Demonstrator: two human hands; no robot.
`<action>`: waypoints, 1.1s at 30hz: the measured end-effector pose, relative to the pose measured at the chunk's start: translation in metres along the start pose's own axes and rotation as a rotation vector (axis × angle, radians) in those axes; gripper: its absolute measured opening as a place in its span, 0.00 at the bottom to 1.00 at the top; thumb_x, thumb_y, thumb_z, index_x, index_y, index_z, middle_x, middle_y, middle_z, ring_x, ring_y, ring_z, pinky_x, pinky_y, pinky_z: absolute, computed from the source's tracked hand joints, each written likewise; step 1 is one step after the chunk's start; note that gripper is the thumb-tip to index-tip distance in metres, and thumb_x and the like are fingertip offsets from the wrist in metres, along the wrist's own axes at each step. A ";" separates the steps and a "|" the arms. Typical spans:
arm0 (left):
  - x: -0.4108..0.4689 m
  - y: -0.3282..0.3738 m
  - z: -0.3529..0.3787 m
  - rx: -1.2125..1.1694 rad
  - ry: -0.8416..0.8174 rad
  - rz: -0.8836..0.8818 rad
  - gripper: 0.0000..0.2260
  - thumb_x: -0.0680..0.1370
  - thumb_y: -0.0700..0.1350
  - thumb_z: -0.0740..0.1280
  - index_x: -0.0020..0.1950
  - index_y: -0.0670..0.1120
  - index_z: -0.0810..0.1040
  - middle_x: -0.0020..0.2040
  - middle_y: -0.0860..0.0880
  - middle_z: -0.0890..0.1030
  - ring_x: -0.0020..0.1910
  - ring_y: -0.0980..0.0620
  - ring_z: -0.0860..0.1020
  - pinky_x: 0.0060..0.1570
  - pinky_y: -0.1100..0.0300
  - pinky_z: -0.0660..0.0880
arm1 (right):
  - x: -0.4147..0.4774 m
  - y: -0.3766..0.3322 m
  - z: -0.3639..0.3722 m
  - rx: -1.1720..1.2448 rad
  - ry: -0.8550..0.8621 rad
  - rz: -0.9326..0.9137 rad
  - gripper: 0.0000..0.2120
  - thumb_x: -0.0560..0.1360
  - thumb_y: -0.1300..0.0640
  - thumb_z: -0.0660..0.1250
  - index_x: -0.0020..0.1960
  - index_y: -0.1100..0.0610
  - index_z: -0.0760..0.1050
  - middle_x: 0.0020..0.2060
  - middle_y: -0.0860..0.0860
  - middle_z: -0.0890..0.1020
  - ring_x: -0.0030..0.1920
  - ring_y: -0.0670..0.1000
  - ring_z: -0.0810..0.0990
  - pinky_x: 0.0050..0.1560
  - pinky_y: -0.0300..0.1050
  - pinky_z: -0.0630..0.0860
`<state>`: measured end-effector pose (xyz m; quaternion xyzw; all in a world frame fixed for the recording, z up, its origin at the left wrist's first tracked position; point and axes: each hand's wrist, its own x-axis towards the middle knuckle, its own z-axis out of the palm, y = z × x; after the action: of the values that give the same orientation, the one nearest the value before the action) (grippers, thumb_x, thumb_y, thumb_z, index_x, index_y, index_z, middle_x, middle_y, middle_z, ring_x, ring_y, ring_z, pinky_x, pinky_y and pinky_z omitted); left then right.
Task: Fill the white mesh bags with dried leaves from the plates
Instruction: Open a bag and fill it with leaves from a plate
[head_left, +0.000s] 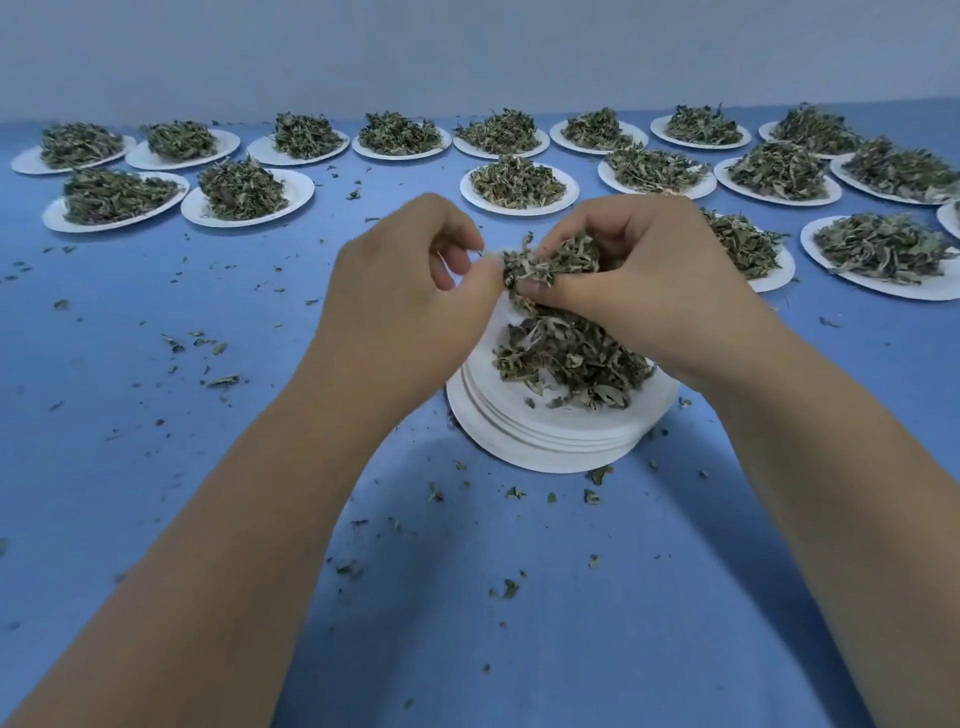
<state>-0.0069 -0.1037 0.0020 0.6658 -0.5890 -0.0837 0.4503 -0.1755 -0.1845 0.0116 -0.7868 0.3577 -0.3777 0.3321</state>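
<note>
Frame centre: the right hand (641, 283) is gripping a clump of dried leaves (561, 260) above the plate stack (545, 449) on the blue tabletop (156, 467). The left hand (405, 283) is curling beside the clump; whether it is holding anything cannot be told.

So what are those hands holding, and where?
The right hand pinches a clump of dried leaves between thumb and fingers. The left hand curls beside it; what it holds cannot be told.

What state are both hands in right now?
Left hand: fingers curled; what it holds cannot be told.
Right hand: grips a clump of dried leaves.
</note>
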 end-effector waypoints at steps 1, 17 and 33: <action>0.001 0.001 0.001 -0.035 0.018 -0.036 0.04 0.76 0.49 0.70 0.49 0.53 0.79 0.40 0.57 0.80 0.38 0.62 0.77 0.42 0.65 0.76 | 0.000 0.000 0.001 0.008 0.011 -0.006 0.09 0.67 0.53 0.82 0.42 0.50 0.83 0.21 0.41 0.65 0.25 0.44 0.60 0.28 0.35 0.60; -0.010 0.006 0.013 -0.358 0.010 -0.119 0.14 0.73 0.37 0.75 0.48 0.50 0.72 0.39 0.47 0.83 0.38 0.44 0.82 0.38 0.57 0.82 | -0.003 -0.006 0.019 -0.411 0.110 -0.005 0.06 0.64 0.59 0.73 0.39 0.52 0.78 0.31 0.43 0.78 0.32 0.43 0.73 0.31 0.34 0.66; -0.005 -0.005 0.015 -0.289 0.055 -0.135 0.11 0.73 0.39 0.71 0.45 0.56 0.82 0.39 0.55 0.84 0.37 0.53 0.84 0.38 0.59 0.81 | -0.009 -0.013 0.004 0.071 -0.120 0.158 0.11 0.76 0.59 0.73 0.45 0.43 0.85 0.41 0.45 0.88 0.42 0.45 0.86 0.51 0.47 0.83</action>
<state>-0.0147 -0.1079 -0.0121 0.6340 -0.5123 -0.1796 0.5508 -0.1716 -0.1694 0.0168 -0.7650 0.3844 -0.3149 0.4096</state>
